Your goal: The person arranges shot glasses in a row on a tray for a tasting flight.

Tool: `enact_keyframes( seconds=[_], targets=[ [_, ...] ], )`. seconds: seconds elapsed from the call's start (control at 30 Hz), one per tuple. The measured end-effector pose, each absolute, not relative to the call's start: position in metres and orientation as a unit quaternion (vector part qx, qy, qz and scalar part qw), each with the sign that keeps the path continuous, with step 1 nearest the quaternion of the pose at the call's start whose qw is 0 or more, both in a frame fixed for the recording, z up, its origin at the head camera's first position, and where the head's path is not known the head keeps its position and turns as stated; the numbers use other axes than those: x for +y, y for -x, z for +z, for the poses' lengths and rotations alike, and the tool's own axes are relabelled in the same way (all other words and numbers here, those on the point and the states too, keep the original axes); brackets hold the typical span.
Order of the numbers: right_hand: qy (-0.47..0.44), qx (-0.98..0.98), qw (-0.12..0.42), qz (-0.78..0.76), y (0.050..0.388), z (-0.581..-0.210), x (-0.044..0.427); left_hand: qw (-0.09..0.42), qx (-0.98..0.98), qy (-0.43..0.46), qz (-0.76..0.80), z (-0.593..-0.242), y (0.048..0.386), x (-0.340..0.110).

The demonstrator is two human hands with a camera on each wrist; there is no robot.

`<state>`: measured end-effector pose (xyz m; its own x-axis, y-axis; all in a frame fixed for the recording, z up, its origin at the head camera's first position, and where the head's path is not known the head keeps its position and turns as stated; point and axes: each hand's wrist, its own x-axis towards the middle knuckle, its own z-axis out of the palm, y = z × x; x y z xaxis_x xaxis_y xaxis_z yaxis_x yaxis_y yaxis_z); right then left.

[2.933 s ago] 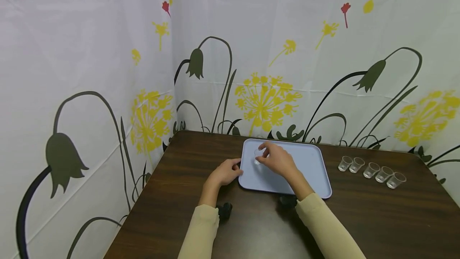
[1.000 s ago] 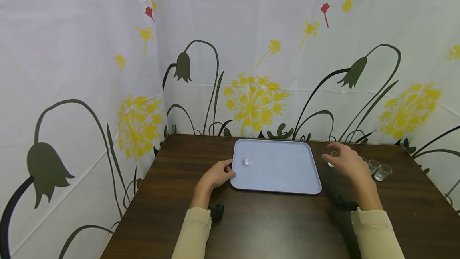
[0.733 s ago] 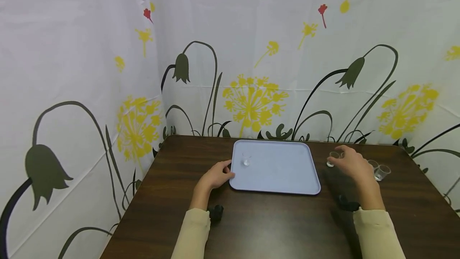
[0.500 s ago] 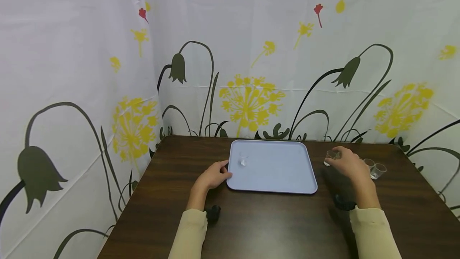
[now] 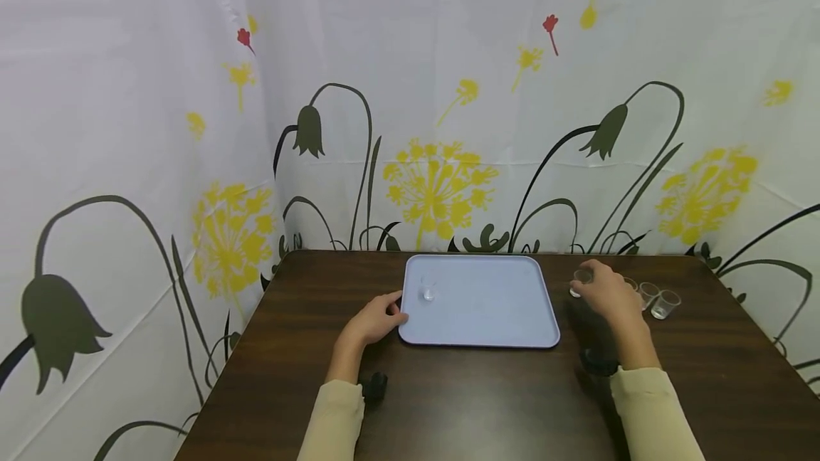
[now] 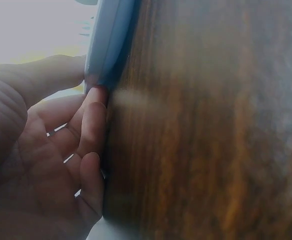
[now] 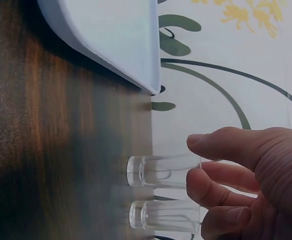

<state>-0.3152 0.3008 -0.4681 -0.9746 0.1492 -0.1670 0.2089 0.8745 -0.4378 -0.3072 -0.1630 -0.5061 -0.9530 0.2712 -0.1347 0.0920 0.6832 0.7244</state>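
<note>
My left hand point(image 5: 373, 320) pinches the left rim of a pale blue tray point(image 5: 480, 336); in the left wrist view, the thumb and fingers point(image 6: 93, 117) meet at the tray's edge point(image 6: 106, 42). A small clear cup point(image 5: 428, 293) stands near the tray's left side. Right of the tray, my right hand point(image 5: 608, 294) has its thumb and a finger at the rim of the leftmost clear cup point(image 5: 577, 290) of a row. The right wrist view shows this cup point(image 7: 161, 171) on the table, a second cup point(image 7: 163, 216) beside it, partly behind the fingers.
More clear cups point(image 5: 666, 304) stand in the row right of my right hand. The dark wooden table point(image 5: 487, 411) extends around the tray, backed by a white curtain point(image 5: 410, 41) with a flower print.
My right hand has moved from the cup on the tray to the leftmost cup in the row, and its fingers have closed in at the rim. My left hand has stayed at the tray.
</note>
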Motion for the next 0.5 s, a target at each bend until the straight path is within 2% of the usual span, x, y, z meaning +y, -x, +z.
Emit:
enact_keyframes(
  seconds=[0.5],
  targets=[
    [-0.134,0.963,0.014,-0.231,0.3164,-0.4750,0.2952,0.110,0.910,-0.098,0.387,-0.5096,0.3115,-0.1626]
  ],
)
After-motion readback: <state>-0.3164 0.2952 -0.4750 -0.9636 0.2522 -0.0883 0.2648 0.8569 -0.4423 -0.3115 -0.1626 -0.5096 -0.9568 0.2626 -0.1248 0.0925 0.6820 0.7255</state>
